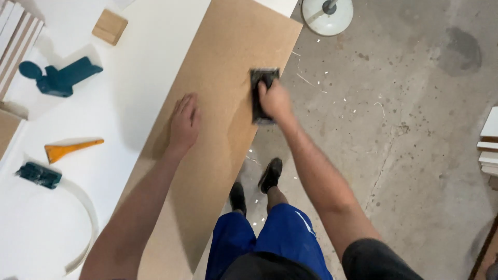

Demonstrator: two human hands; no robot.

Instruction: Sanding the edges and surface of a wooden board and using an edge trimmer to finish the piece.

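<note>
A long brown fibreboard panel [218,103] lies across a white worktable [119,98], its far edge overhanging a speckled concrete floor [415,129] littered with pale chips. The left hand [184,122] rests flat on the panel, fingers together and extended; the right hand [274,99] is closed around a black sanding block [261,91] at the panel's floor-side edge. The block looks dark, rectangular and slightly blurred; left of the panel lie a teal tool [62,78] and an orange scraper [70,149].

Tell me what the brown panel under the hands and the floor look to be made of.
Brown panel: likely fibreboard or hardboard, matte, an even tan with no grain showing. Floor: looks like bare concrete, grey, speckled and stained, with pale chips scattered on it. The right hand grips a dark block, material unclear.
</note>
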